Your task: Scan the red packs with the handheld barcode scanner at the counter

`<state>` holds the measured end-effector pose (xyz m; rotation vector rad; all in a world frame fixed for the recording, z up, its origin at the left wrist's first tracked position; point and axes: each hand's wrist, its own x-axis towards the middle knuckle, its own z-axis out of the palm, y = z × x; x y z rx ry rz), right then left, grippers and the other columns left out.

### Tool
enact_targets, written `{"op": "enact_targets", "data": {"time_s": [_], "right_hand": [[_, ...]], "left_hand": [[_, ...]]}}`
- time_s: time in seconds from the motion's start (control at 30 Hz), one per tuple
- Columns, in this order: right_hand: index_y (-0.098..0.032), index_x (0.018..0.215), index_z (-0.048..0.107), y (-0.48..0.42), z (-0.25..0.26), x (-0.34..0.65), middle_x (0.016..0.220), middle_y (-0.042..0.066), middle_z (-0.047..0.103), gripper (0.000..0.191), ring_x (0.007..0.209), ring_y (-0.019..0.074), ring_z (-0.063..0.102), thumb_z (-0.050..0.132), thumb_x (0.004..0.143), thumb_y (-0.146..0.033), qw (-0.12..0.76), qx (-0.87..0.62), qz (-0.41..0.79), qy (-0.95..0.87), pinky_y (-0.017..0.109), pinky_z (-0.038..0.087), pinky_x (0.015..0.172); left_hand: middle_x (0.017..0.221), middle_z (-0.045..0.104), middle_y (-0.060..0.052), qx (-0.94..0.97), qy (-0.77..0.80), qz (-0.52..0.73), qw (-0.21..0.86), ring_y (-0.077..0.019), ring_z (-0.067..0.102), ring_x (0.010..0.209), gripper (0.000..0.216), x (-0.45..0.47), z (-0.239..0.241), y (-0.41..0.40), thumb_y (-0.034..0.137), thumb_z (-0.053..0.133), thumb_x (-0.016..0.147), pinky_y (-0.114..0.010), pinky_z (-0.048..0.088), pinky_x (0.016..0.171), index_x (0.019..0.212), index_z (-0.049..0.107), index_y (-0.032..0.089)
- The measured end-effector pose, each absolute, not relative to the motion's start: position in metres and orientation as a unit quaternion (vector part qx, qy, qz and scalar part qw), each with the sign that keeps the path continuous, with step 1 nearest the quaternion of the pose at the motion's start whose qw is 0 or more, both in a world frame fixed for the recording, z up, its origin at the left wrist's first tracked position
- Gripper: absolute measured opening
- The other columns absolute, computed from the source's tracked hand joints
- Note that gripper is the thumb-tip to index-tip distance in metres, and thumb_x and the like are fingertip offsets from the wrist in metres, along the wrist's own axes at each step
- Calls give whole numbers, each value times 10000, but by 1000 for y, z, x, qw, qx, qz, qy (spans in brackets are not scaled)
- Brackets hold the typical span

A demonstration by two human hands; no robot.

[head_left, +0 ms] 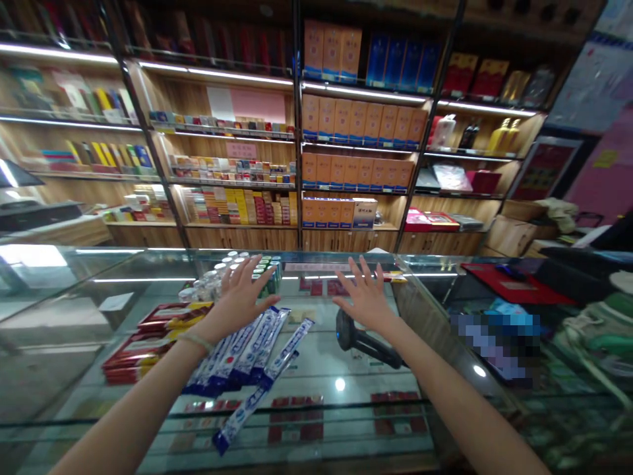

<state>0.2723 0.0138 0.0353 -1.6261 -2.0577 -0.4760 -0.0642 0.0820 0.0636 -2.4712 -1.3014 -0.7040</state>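
My left hand (241, 295), fingers spread, hovers over the glass counter (321, 369) with nothing in it. Beneath and in front of its wrist lies a fanned row of long blue-and-white packets (257, 346). Two more such packets (293, 343) lie to the right, end to end at a slant. Also spread and holding nothing, my right hand (366, 300) is raised above a black handheld scanner (345, 331). Part of the scanner's handle end is hidden by my right forearm. Red-and-yellow packs (129, 359) are stacked left of my left forearm.
Several small white-topped containers (202, 289) stand behind my left hand. Red packs (297, 419) show through the counter glass. At the right are a red mat (514, 284) and a green bag (601, 330). Lit shelves with orange boxes (359, 119) line the back wall.
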Motion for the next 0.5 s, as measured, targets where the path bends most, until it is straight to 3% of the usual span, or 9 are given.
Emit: {"op": "enact_targets", "data": {"time_s": [0.5], "right_hand": [[-291,1542,517,-5,22,399,1720,159,289,612,1602,407,184,479,1022,-610,201,-695,-215,-656,734,111,1227]], "left_hand": [[1685,320,-159,-868,-411,-261,98,-407,248,1569,680,81,56,111,665,523,954,-652,204,1254,1521,542,291]]}}
